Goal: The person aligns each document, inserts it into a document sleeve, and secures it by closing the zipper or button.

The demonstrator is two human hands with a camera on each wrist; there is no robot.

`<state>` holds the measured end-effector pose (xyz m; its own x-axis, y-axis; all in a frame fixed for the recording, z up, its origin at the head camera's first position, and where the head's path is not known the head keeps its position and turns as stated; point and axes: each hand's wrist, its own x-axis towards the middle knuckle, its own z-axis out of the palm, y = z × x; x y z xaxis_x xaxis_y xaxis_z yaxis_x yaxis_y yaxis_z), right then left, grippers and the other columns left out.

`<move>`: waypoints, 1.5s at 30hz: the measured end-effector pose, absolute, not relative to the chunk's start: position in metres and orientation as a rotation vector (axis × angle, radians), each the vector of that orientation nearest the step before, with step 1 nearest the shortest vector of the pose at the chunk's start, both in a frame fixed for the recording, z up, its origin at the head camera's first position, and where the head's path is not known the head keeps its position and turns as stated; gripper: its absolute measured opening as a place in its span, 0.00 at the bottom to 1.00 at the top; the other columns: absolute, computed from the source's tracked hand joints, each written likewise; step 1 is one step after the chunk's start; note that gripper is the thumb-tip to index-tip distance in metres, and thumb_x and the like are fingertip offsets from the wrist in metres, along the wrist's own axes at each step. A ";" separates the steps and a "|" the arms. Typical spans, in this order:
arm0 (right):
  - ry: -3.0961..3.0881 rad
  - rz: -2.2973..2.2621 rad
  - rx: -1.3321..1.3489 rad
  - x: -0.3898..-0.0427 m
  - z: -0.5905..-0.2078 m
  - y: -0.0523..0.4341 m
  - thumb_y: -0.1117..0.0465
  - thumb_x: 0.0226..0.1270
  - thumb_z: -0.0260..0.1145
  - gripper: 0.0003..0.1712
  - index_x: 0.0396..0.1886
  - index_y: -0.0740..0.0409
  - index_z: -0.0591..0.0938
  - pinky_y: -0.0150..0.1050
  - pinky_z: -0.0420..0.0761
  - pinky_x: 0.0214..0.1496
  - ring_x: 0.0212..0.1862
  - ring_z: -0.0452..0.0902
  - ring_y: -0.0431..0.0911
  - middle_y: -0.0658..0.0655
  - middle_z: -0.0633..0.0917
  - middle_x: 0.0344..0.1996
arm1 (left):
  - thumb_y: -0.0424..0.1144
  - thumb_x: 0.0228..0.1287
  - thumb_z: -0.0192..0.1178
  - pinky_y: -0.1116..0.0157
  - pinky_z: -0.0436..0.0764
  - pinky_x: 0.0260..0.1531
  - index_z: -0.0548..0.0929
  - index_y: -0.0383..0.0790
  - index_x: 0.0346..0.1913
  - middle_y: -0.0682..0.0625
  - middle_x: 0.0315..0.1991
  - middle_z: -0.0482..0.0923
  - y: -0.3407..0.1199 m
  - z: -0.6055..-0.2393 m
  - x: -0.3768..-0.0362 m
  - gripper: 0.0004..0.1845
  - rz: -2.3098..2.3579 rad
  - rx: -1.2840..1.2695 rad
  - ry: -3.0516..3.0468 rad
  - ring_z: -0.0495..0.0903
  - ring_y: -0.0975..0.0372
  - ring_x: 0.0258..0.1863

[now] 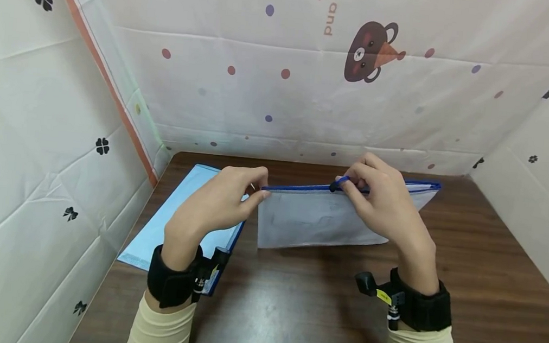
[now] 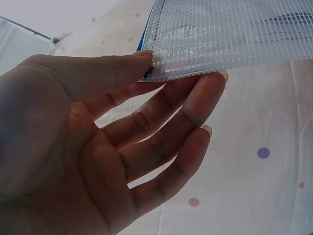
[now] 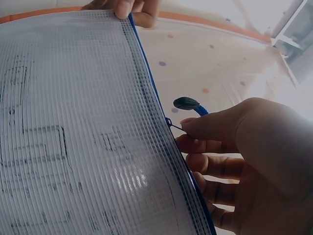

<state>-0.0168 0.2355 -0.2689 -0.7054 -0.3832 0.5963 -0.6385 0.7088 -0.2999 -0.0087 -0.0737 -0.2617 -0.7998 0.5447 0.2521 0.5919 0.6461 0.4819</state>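
A clear mesh zip pouch with a blue zip edge stands lifted off the brown table, with paper showing faintly inside. My left hand pinches the pouch's top left corner between thumb and fingers. My right hand pinches the blue zip pull partway along the top edge. In the right wrist view the zip pull sticks up just above my thumb, beside the mesh pouch. The left hand's fingertips show at the far corner.
A second flat pouch with a blue edge lies on the table at the left, partly under my left wrist. Patterned cloth walls close in the back and both sides. Bare tabletop lies between my forearms and to the right.
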 end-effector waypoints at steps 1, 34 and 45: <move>-2.415 0.683 0.779 -0.017 -0.269 0.236 0.69 0.72 0.69 0.04 0.37 0.59 0.88 0.39 0.69 0.34 0.34 0.70 0.44 0.51 0.77 0.35 | 0.37 0.79 0.62 0.59 0.80 0.38 0.79 0.46 0.41 0.53 0.36 0.84 -0.074 -0.262 -0.009 0.04 -0.852 -0.949 -2.775 0.82 0.63 0.38; -2.381 0.677 0.788 -0.017 -0.274 0.218 0.68 0.73 0.70 0.04 0.35 0.59 0.86 0.42 0.69 0.35 0.33 0.69 0.44 0.52 0.77 0.34 | 0.44 0.77 0.66 0.58 0.83 0.54 0.85 0.42 0.62 0.50 0.56 0.82 -0.044 -0.266 -0.002 0.17 -0.637 -0.839 -2.689 0.83 0.59 0.53; -2.378 0.673 0.812 -0.020 -0.275 0.217 0.68 0.72 0.71 0.03 0.35 0.58 0.87 0.41 0.71 0.36 0.33 0.70 0.43 0.51 0.77 0.34 | 0.39 0.80 0.60 0.64 0.82 0.38 0.86 0.43 0.47 0.53 0.42 0.84 -0.034 -0.275 -0.012 0.06 -0.572 -0.816 -2.601 0.82 0.62 0.37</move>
